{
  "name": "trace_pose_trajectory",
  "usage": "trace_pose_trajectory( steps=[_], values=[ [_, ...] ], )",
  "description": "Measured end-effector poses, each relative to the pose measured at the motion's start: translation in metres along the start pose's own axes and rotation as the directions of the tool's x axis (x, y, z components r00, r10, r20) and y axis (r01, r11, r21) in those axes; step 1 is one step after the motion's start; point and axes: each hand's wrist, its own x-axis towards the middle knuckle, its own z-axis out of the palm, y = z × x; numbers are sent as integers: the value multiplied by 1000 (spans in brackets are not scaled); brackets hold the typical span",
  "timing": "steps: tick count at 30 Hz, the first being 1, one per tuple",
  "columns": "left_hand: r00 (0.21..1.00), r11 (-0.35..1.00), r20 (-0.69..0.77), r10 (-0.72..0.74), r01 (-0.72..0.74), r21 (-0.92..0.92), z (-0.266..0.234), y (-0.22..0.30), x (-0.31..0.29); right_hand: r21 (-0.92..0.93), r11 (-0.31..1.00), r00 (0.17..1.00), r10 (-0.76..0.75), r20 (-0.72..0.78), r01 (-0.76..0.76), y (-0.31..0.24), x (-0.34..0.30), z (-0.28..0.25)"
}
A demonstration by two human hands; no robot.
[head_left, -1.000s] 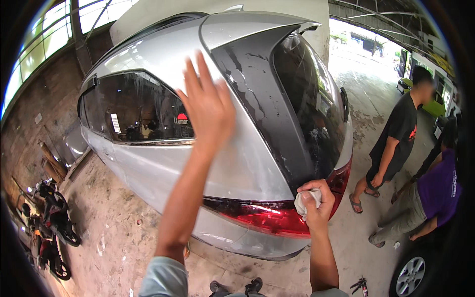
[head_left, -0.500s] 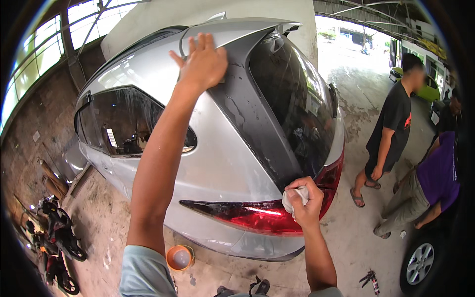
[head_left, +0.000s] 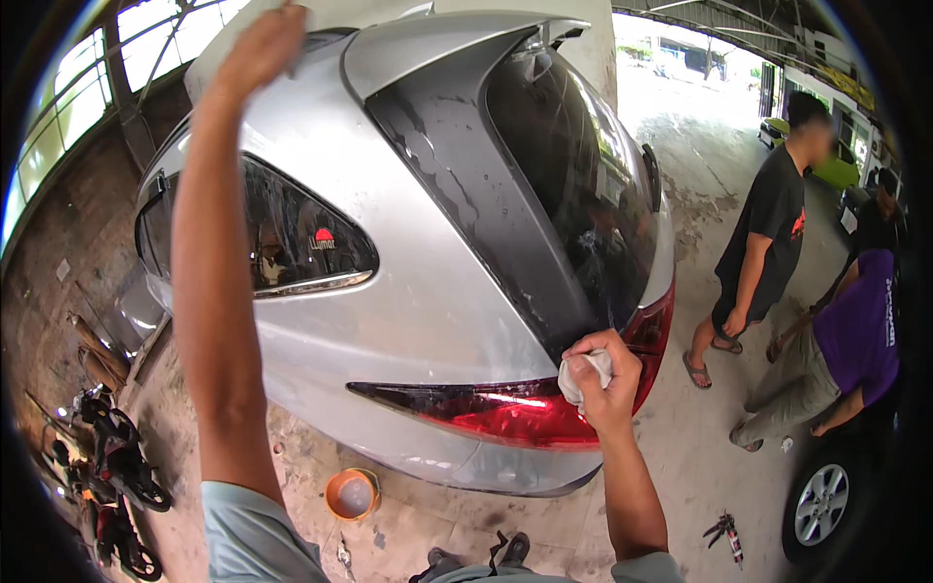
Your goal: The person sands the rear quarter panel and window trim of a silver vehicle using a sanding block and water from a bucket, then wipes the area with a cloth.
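- Gripping a crumpled white cloth point(head_left: 580, 377), the right hand point(head_left: 604, 381) has its fingers clamped shut on it; it presses against the red tail lamp point(head_left: 505, 413) at the rear corner of the silver hatchback point(head_left: 418, 291), much where it was a second ago, so the wiping stays at that corner
- Climbing since a second ago, the left hand point(head_left: 262, 47) now rests at the roof edge above the rear quarter window point(head_left: 292, 243); from behind, whether its fingers are spread cannot be told; the arm looks like a brace for leaning in
- Below, an orange bucket point(head_left: 352, 494) sits on the concrete floor point(head_left: 680, 457) near the bumper; motorbikes point(head_left: 102, 476) stand at far left
- Farther right, a person in a black shirt point(head_left: 768, 233) stands; another in purple point(head_left: 855, 340) crouches by a wheel point(head_left: 821, 500)
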Motion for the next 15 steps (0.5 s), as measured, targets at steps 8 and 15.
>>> trace_pose_trajectory(
  steps=[8,15],
  values=[
    [997,989,-72,-35,45,138,94,29,-83,13,999,999,34,14,-34,-3,1,-1],
    [982,986,-150,-119,135,100,105,63,-118,-11,999,999,32,14,-32,-4,0,-2]
  ],
)
